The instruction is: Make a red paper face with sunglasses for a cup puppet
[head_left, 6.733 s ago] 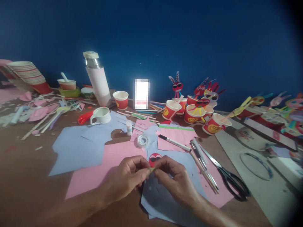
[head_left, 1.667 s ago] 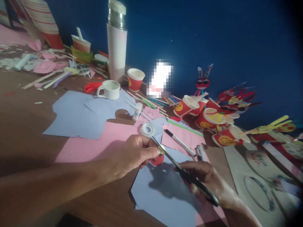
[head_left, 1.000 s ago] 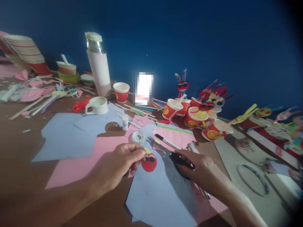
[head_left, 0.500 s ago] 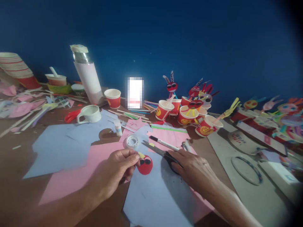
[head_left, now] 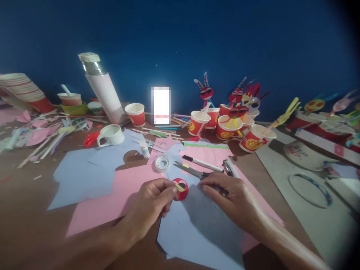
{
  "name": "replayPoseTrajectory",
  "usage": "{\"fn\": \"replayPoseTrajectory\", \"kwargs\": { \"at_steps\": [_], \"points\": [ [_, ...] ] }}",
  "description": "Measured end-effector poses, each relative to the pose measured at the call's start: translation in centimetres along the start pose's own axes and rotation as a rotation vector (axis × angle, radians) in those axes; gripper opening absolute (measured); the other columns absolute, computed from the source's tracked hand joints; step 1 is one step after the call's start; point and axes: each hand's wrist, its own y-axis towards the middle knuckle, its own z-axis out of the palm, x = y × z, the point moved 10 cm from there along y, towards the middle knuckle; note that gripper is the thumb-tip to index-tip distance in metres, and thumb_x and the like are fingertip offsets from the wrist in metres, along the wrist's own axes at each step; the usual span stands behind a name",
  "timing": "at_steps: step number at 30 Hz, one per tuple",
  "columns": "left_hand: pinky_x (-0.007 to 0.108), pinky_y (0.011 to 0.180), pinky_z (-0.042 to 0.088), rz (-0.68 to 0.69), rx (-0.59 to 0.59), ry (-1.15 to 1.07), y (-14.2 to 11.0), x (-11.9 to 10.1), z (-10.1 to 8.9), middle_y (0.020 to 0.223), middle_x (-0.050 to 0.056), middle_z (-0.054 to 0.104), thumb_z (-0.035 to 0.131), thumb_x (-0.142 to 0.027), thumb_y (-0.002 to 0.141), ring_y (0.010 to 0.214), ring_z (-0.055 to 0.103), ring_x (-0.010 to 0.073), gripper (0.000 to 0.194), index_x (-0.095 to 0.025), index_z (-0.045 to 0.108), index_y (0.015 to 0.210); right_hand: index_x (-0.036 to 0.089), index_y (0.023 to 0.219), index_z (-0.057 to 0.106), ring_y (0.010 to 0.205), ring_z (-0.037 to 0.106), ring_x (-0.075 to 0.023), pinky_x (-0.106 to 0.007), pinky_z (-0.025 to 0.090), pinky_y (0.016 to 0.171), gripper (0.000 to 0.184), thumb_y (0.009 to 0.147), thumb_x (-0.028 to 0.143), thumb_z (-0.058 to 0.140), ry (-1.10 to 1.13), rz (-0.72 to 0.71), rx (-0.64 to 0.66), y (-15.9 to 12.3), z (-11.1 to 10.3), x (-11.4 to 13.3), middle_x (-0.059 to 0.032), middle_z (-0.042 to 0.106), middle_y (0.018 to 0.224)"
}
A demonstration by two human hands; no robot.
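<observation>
My left hand (head_left: 157, 197) is closed at the lower middle, thumb and forefinger pinched at the edge of a round red paper face (head_left: 183, 194) with black-and-pink eyes. A small yellow paper piece (head_left: 180, 186) lies across the face, by the same fingertips. My right hand (head_left: 227, 191) is over the handles of black scissors (head_left: 189, 171), thumb and forefinger drawn together. Whether anything is between those fingers is hidden. The scissor blades point left, close to a small yellow paper scrap (head_left: 185, 165). Under both hands spread blue paper (head_left: 197, 236) and pink paper (head_left: 98, 204).
Beyond the hands lie a tape roll (head_left: 162, 163), a glue bottle (head_left: 144, 149) and a marker (head_left: 203, 164). A white mug (head_left: 111, 135), a tall flask (head_left: 105, 93) and a red paper cup (head_left: 135, 114) stand behind. Decorated cups (head_left: 257, 138) crowd the right.
The view has shifted slightly right. The red face has tilted, and the yellow piece now overlaps it. My right hand has drawn its fingers together above the scissor handles, where it earlier lay flatter.
</observation>
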Motion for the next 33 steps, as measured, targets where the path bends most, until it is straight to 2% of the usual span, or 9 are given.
{"fn": "replayPoseTrajectory", "kwargs": {
  "at_steps": [3,6,10,15,20,26,28,33],
  "points": [
    [0.020,0.042,0.030,0.022,0.005,0.013,-0.1,-0.2,0.5,0.043,-0.005,0.043,0.060,-0.036,0.076,0.042,0.039,0.0071,0.023,-0.015,0.059,0.067,0.021,0.080,0.069,0.068,0.060,-0.0146,-0.022,0.044,0.059,0.016,0.085,0.026,0.055,0.213,0.095,0.034,-0.1,1.2,0.0,-0.0009,0.068,0.076],
    [0.020,0.043,0.032,0.018,0.016,0.015,-0.1,0.1,0.7,0.047,-0.005,0.046,0.059,-0.036,0.076,0.042,0.040,0.0072,0.022,-0.015,0.059,0.069,0.019,0.076,0.069,0.061,0.056,-0.0118,-0.020,0.041,0.054,0.012,0.081,0.023,0.059,0.315,0.150,0.055,-0.2,2.0,0.1,0.0012,0.066,0.067],
    [0.020,0.044,0.032,0.022,0.032,0.023,-0.1,0.2,1.0,0.046,-0.005,0.047,0.060,-0.035,0.076,0.043,0.039,0.0069,0.021,-0.015,0.060,0.070,0.018,0.072,0.068,0.058,0.053,-0.0100,-0.020,0.038,0.053,0.008,0.076,0.022,0.063,0.333,0.161,0.068,-0.1,2.6,0.5,0.0021,0.065,0.065],
    [0.019,0.042,0.030,-0.010,0.039,0.022,-0.2,0.5,1.4,0.044,-0.006,0.044,0.060,-0.036,0.075,0.041,0.038,0.0065,0.022,-0.015,0.059,0.069,0.018,0.069,0.064,0.061,0.054,-0.0107,-0.021,0.038,0.057,0.011,0.078,0.020,0.059,0.343,0.155,0.061,-0.2,3.2,0.5,0.0022,0.063,0.064],
    [0.018,0.042,0.031,0.004,0.054,0.049,-0.5,0.5,1.4,0.045,-0.006,0.044,0.059,-0.036,0.077,0.043,0.039,0.0066,0.022,-0.015,0.059,0.069,0.017,0.065,0.060,0.057,0.048,-0.0097,-0.020,0.035,0.052,0.015,0.079,0.021,0.055,0.356,0.175,0.070,-0.3,3.5,0.3,0.0033,0.057,0.060],
    [0.019,0.043,0.032,0.042,0.015,0.070,-0.4,-0.3,0.7,0.051,-0.005,0.045,0.056,-0.035,0.080,0.045,0.038,0.0074,0.021,-0.015,0.063,0.082,0.017,0.064,0.058,0.052,0.040,-0.0090,-0.020,0.030,0.048,0.017,0.078,0.026,0.054,0.394,0.258,0.040,-0.2,3.0,-0.5,0.0045,0.048,0.056],
    [0.019,0.045,0.033,0.132,-0.014,0.144,-0.5,-1.2,0.3,0.058,-0.003,0.049,0.054,-0.033,0.083,0.048,0.040,0.0078,0.019,-0.017,0.063,0.086,0.018,0.063,0.055,0.050,0.036,-0.0085,-0.021,0.027,0.046,0.019,0.078,0.030,0.054,0.479,0.303,0.062,-0.1,3.4,-1.1,0.0049,0.045,0.056],
    [0.020,0.061,0.045,0.581,-0.017,0.461,-2.2,-4.5,1.3,0.093,0.005,0.056,0.049,-0.020,0.087,0.078,0.055,0.0136,0.018,-0.022,0.064,0.097,0.017,0.062,0.051,0.050,0.032,-0.0076,-0.021,0.025,0.047,0.022,0.075,0.035,0.055,0.620,0.382,0.107,-0.3,4.7,-1.8,0.0060,0.042,0.055]
  ]
}}
